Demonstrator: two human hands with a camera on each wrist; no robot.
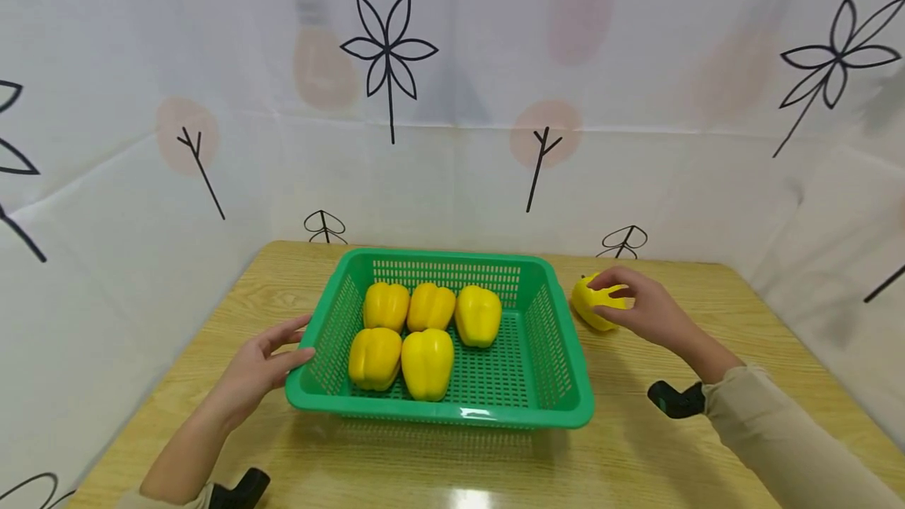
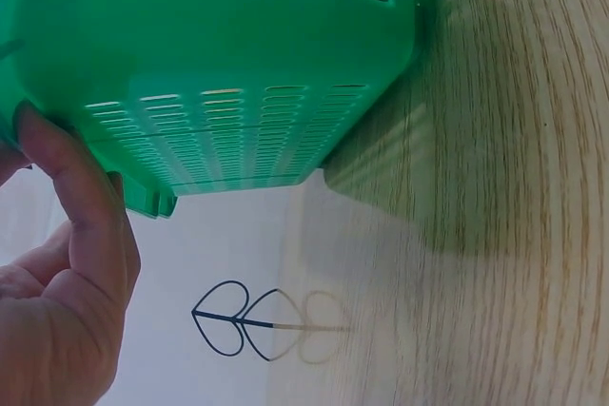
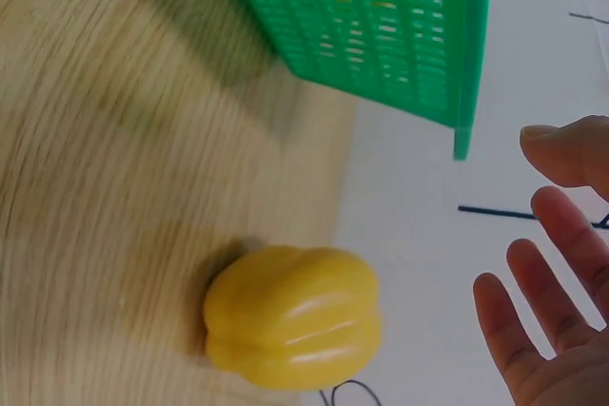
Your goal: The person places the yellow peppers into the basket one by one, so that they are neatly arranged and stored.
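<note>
A green plastic basket with slotted walls stands on the table, several yellow bell peppers lying in its left and middle part. My left hand grips the basket's left rim, thumb on top and fingers curled under the edge, as the left wrist view shows. To the right of the basket, one more yellow bell pepper lies on the table. My right hand is over that pepper with fingers spread and bent a little, holding nothing. In the right wrist view a gap separates the fingers from the pepper.
The wooden table reflects light near its front edge. Behind it and at both sides hangs a white cloth printed with flowers and twigs. A black wrist device sits at each cuff.
</note>
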